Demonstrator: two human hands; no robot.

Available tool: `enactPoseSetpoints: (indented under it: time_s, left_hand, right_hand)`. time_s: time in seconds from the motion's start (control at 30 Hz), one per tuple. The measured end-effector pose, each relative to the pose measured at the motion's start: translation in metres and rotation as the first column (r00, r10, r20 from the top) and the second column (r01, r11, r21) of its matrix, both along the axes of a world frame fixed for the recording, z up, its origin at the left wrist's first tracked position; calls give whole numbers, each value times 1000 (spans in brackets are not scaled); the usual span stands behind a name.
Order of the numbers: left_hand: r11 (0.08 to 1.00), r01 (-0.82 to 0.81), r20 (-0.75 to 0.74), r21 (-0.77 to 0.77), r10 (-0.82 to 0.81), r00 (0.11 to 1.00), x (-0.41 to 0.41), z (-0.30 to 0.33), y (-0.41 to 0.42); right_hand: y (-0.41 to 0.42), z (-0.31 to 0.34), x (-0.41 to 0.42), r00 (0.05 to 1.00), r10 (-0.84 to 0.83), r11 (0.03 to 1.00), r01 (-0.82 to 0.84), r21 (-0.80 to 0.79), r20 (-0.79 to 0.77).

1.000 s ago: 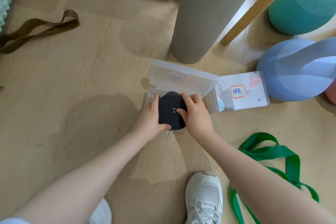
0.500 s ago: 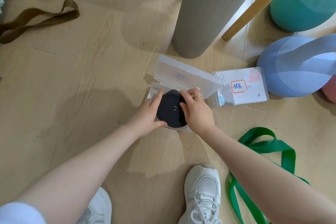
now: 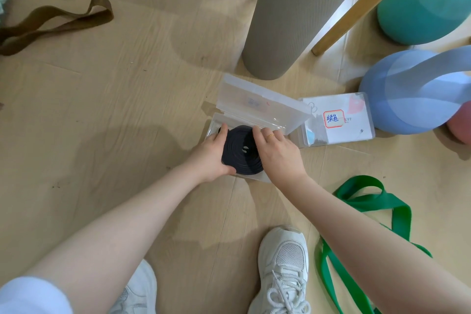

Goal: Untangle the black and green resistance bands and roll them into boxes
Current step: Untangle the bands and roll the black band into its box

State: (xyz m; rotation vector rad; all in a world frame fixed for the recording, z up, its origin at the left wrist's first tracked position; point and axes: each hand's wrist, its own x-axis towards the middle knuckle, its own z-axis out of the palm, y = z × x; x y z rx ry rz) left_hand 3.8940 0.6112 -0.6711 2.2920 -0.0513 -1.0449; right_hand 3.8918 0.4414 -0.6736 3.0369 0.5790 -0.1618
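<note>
The black band is rolled into a flat coil and lies in an open clear plastic box on the wooden floor, the box lid raised behind it. My left hand grips the coil's left side, thumb under its near edge. My right hand holds the coil's right side, fingers curled over the top. A second clear box, shut and bearing a red-framed label, sits just to the right. The green band lies loose and unrolled on the floor at the lower right.
A grey rolled mat stands upright behind the boxes. A wooden leg, a teal ball and a blue ball crowd the right. An olive-brown band lies far left. My white shoes are at the bottom.
The coil has sunk lower and flatter into the box. Both hands stayed on its sides, the fingers shifting toward its far edge.
</note>
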Motion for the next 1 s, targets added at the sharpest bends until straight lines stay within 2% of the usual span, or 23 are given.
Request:
enactPoseSetpoints:
  time_s: [0.1, 0.17, 0.23, 0.43, 0.53, 0.6, 0.7, 0.83, 1.0]
  left_hand:
    - [999, 39, 0, 3, -39, 999, 0, 2, 0]
    - [997, 76, -8, 12, -75, 997, 1, 5, -1]
    - [994, 103, -14, 29, -103, 995, 2, 6, -2]
    - [993, 111, -39, 37, -110, 993, 4, 5, -3]
    - [1000, 18, -34, 6, -18, 999, 4, 4, -4]
    - [999, -29, -7, 32, 29, 1000, 5, 0, -8]
    - [994, -41, 26, 97, 39, 999, 5, -5, -15]
    - [989, -20, 39, 149, 15, 999, 6, -12, -16]
    - [982, 5, 5, 190, -6, 1000, 10, -18, -18]
  right_hand:
    - [0, 2, -4, 943, -50, 993, 84, 89, -329]
    - [-2, 0, -10, 870, -30, 998, 52, 31, -493]
    - [-2, 2, -10, 877, -6, 999, 21, 28, -480]
    - [5, -10, -8, 947, -66, 993, 94, 77, -314]
    - [8, -13, -6, 934, -126, 988, 149, 43, -334]
    - [7, -14, -2, 965, -75, 997, 79, 6, -251]
    - [9, -13, 4, 994, 17, 990, -32, -139, -107]
    - [12, -9, 13, 988, 95, 953, -126, -277, -123]
    - [13, -10, 13, 976, 147, 928, -193, -320, -163]
